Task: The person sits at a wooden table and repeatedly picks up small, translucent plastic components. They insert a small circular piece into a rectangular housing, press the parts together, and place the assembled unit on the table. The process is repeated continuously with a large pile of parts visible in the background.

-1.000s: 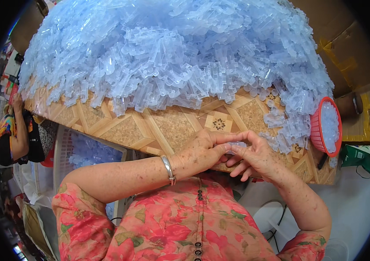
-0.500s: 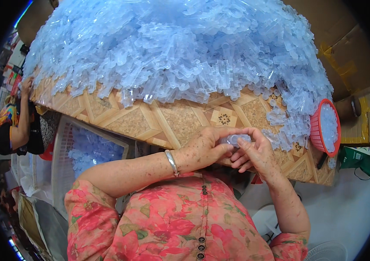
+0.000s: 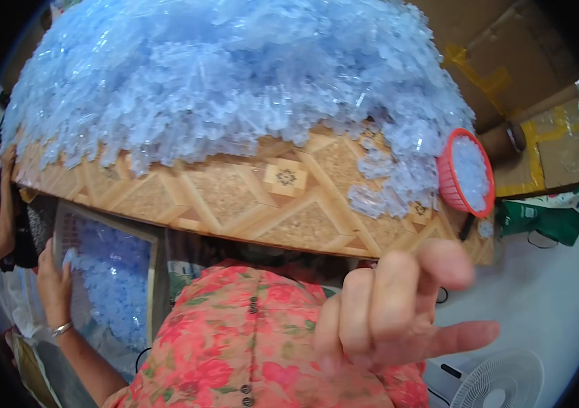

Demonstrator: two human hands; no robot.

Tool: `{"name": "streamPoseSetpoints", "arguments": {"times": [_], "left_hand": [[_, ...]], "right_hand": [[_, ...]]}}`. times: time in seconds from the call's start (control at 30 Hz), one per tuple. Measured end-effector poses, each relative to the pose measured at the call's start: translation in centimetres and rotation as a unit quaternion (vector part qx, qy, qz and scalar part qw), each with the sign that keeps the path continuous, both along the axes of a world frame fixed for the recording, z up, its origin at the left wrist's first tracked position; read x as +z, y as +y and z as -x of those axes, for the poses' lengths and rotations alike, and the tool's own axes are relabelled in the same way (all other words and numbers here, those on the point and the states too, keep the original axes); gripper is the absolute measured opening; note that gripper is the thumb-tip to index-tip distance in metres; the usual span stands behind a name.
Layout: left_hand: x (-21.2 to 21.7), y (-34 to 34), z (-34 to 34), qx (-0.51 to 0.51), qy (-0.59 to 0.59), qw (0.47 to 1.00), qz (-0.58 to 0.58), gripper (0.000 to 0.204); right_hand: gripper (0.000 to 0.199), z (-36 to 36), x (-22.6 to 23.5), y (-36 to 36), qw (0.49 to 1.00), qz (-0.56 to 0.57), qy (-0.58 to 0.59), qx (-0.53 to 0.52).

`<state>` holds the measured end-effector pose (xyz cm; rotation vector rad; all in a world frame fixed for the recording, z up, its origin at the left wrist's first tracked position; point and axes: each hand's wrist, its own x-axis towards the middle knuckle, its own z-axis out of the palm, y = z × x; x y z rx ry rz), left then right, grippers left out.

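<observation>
My left hand (image 3: 55, 289), with a silver bangle at the wrist, reaches to the left rim of a crate (image 3: 158, 272) beside the table. Its thumb and fingers are apart. A pale bluish plastic piece (image 3: 70, 257) shows by the thumb tip; I cannot make out whether it is touched. Pale blue clear plastic pieces (image 3: 112, 285) fill the crate. Raised close to the camera, my right hand (image 3: 388, 313) is slightly blurred. Its thumb and index finger stand apart, the other fingers curl, and nothing shows in them.
A large heap of clear bluish plastic pieces (image 3: 235, 88) covers the far part of the patterned table (image 3: 235, 197). At the table's right end stands a red basket (image 3: 447, 177) of similar pieces. A green bag (image 3: 541, 221), a white fan (image 3: 500, 381) and cardboard boxes (image 3: 520, 61) are at right.
The hands were together at the table edge around a small clear plastic piece. Now they are apart: the left has gone to the crate, the right has risen nearer the camera.
</observation>
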<state>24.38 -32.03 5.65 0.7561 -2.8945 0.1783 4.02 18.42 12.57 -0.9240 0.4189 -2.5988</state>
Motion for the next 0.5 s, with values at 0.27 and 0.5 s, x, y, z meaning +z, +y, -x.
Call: {"name": "streamPoseSetpoints", "arguments": {"times": [0.27,0.5], "left_hand": [[1.2,14.1,10.9,-0.213,0.135,0.919,-0.302,0.049],[-1.5,28.3,20.9,-0.419,0.202,0.764,-0.448,0.037]], "right_hand": [[0.073,-2.4,3.9,-3.8,0.976,0.193,-0.093,-0.032],[0.071,-2.3,4.7,-2.2,0.978,0.199,-0.059,-0.031]]}}
